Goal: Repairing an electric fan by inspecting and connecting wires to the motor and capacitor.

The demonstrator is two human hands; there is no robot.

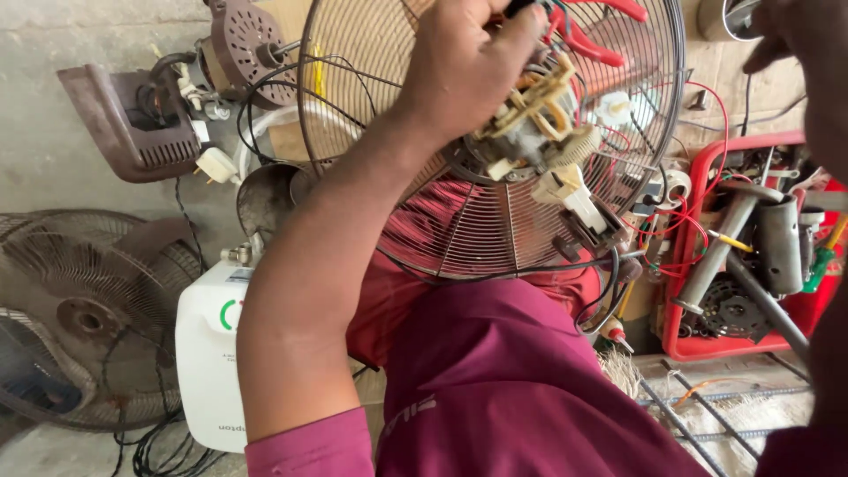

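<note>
- Left hand (468,66) grip: fingers curled down over the top of the fan motor (539,124), clenched on it; fingertips hidden behind the part, so exact contact points unclear.
- Motor sits right under that hand, at the hub of the wire fan guard (353,115). Exposed beige plastic frame and gear show; white switch block (574,194) hangs off it down and to the right.
- Guard rests tilted against the person's lap, face toward the camera; hub axis points roughly at the viewer.
- Left hand is the one on the motor. Right hand (799,44) is well apart at the top-right edge, mostly cut off; can't tell whether its grip is closed or what it holds.
- Red-handled pliers (592,35) lie just beyond the left hand's fingers, behind the guard wires.
- Red wires (680,234) trail from the motor toward the red crate (707,349) of parts on the right.
- Further left on the floor: white plastic can (208,353), old fan (88,309), brown motor housing (132,124).
</note>
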